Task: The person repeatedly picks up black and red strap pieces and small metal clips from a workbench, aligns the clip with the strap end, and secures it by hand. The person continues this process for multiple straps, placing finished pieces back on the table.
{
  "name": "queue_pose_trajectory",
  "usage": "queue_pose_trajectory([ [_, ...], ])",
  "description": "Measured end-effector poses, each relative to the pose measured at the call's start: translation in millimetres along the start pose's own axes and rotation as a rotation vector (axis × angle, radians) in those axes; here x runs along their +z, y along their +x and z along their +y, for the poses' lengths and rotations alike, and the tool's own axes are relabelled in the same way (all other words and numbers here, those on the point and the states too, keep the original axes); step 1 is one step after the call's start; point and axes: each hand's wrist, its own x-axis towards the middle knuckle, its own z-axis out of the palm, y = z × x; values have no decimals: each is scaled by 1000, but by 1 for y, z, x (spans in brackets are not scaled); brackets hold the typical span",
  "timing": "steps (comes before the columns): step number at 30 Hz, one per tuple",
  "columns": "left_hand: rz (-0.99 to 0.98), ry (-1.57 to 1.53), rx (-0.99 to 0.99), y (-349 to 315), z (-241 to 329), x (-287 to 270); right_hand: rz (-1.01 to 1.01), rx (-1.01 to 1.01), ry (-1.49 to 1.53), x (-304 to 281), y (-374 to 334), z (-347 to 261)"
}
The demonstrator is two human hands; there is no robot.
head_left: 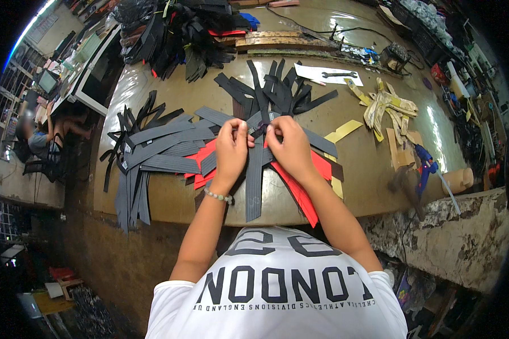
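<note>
Near the table's front edge, my left hand (232, 148) and my right hand (292, 146) are close together, fingers pinched at the crossing of some flat straps. Between them a grey strap (254, 195) hangs straight toward me. What exactly the fingertips hold at the dark crossing is too small to make out. Beyond my fingers, black straps (271, 90) fan out. Red straps (297, 193) lie under and beside my right hand. Left of my left hand is a spread bundle of grey straps (167, 146), with thin black ones at its far side.
A large heap of black straps (181, 39) lies at the far left of the table (209, 209). Wooden boards (288, 40) and a white sheet with a wrench picture (328, 74) lie at the back. Yellow straps (387, 107) and a blue glue gun (426, 161) are right. A person (39, 135) sits left.
</note>
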Motion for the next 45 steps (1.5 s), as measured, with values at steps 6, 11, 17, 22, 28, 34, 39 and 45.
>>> queue_pose_trajectory([
  [6,264,-409,61,8,18,-35,125,293,313,7,4,17],
  [11,19,99,37,-17,33,-42,39,173,269,-4,2,1],
  [17,-267,496,298,-22,33,-16,-169,183,407,-2,19,-16],
  [22,-246,753,475,-27,23,-12,-320,235,293,6,29,-4],
  [28,-103,715,322,-41,11,-17,-353,-37,156,-4,23,-2],
  [34,-35,646,342,-42,7,-17,-457,-93,176,-8,28,-3],
  [39,-32,619,357,-42,5,-16,-491,-105,200,-9,30,0],
  [45,-3,493,298,-38,3,-20,-547,-48,188,-14,37,6],
])
